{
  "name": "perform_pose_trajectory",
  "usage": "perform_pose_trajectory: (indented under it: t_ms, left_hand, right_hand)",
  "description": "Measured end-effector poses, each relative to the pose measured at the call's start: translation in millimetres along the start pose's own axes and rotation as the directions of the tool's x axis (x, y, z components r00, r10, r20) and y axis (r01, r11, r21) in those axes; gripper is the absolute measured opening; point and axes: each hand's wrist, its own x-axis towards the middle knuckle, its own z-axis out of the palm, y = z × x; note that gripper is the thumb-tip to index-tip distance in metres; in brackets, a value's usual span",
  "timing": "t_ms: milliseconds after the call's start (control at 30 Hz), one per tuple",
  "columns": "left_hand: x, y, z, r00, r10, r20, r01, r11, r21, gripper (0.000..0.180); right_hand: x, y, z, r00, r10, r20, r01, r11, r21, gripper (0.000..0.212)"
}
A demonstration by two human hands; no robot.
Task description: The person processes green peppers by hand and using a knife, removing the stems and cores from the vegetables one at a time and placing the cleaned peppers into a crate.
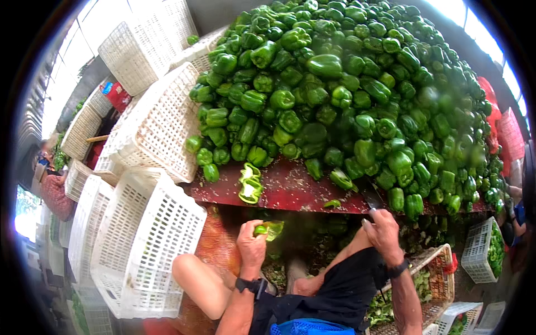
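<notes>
Black shorts (335,285): nearest the cam, bottom ctr, w/ blue mesh fabric (312,327) below; person looks seated, knees apart.
L hand (251,248): grip pinched narrow on a cut pepper piece (273,230), green w/ paler inner side, held just off the near edge of the bench (290,192).
R hand (383,231): grip closed round a knife (374,199), handle mostly hidden; blade slants up-left over the bench edge, near the heap.
Red bench top: strewn w/ pale specks; cut pepper halves (250,184) L of ctr, small green scrap (332,204) nr the edge.
Pepper heap (335,100): whole green bell peppers, piled high across most of the bench.
Done, as far as shown: only a few peppers look cut, incl. the piece in L hand.
Left: nearly all, judging by the heap; prob. early on, tho' can't tell what the crates already hold.
L side: white slotted crates (162,240), some stacked, beside bench.
R side: brownish crate (446,257) w/ leafy green scraps (422,286), next to R forearm.
</notes>
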Motion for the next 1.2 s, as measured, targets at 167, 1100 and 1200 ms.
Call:
perform_pose_trajectory:
  t_ms: [167,1100,1200]
  left_hand:
    - [27,-14,20,0.997,0.070,-0.023,-0.068,0.995,0.078,0.029]
    - [57,-52,74,0.995,0.101,0.001,-0.098,0.964,0.249,0.029]
    - [54,-45,84,0.990,0.139,0.029,-0.142,0.962,0.233,0.030]
  right_hand:
    - [48,22,87,0.990,0.018,0.141,0.010,0.981,-0.194,0.017]
    - [49,91,65,0.893,0.335,0.301,-0.144,0.846,-0.513,0.016]
    - [40,105,68,0.854,0.413,0.318,-0.209,0.830,-0.517,0.023]
